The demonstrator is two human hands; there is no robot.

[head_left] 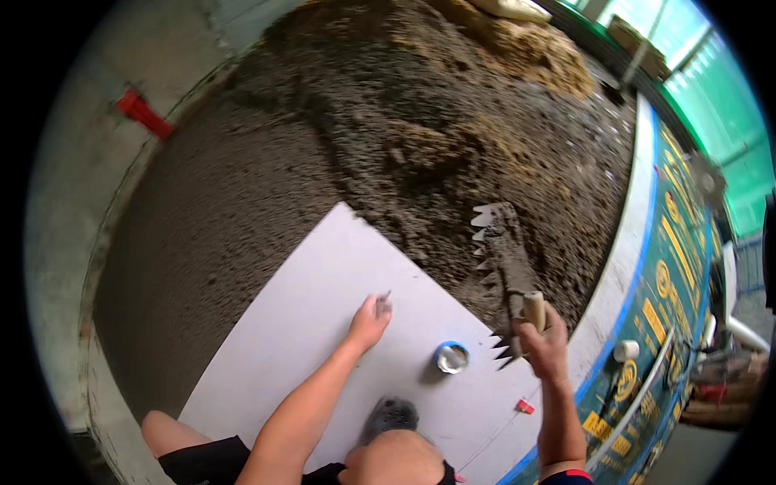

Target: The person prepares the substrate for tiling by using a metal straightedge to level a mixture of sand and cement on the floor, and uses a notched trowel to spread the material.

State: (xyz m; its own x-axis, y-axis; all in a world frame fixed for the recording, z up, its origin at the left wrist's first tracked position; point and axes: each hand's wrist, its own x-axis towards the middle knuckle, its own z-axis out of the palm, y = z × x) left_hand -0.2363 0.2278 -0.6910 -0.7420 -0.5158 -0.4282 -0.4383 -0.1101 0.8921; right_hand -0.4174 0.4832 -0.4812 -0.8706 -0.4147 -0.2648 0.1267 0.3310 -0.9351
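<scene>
My right hand (548, 346) is wrapped round the pale wooden handle of a notched trowel (508, 250). The toothed steel blade is smeared with mortar and reaches over the rough dark mortar bed (436, 174) by the edge of a large white panel (283, 356). Over that panel, my left hand (370, 323) is closed, and a small thin dark tip pokes out beyond the fingers; what it is I cannot make out. Between my hands, on the panel, stands a blue and silver can (452, 358).
A red packet (525, 406) and my grey shoe (391, 417) are on the panel. Smoothed mortar (202, 218) lies left, along a wall with a red object (145, 113). At right runs a green printed sheet (647, 323) bearing a white roll (626, 351). A shovel (626, 79) leans far right.
</scene>
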